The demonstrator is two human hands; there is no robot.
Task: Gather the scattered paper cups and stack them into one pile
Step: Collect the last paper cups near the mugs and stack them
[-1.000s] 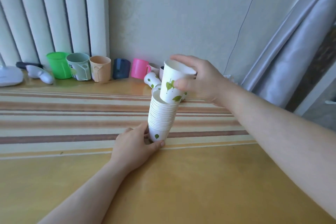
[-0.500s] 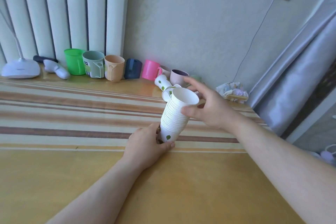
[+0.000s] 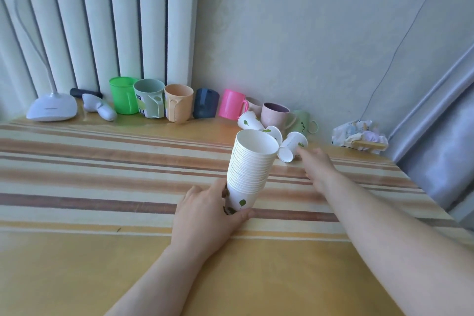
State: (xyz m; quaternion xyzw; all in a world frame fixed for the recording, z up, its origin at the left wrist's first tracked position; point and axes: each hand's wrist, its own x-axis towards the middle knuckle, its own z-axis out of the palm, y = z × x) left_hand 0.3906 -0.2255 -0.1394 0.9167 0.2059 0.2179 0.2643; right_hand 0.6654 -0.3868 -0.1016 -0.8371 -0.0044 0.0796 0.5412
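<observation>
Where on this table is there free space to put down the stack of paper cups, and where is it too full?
Free: the striped cloth left of the stack held by the left hand, and the bare yellow table in front. Crowded: the back edge by the wall with the mug row, and behind the stack, where loose paper cups lie near the right hand.

Tilted white cup stack (image 3: 250, 167); perhaps three loose leaf-print cups (image 3: 292, 146) lying behind.

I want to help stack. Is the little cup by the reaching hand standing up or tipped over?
Tipped over. The cup lies on its side on the table, just beyond the right hand, which is not touching it yet.
</observation>
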